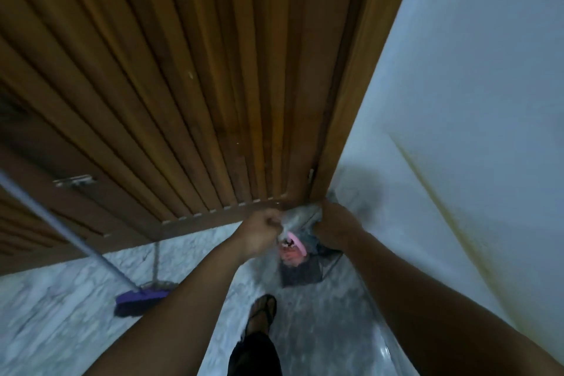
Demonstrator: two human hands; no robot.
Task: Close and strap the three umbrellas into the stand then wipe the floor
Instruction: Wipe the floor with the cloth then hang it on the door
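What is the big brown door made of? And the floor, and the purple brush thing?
The door looks like wood: brown ribbed slats with grain and a dull sheen. The floor seems polished marble or marble-look tile, grey-white with veins. The purple brush head looks like plastic; its pole is grey, perhaps metal, too blurred to tell.
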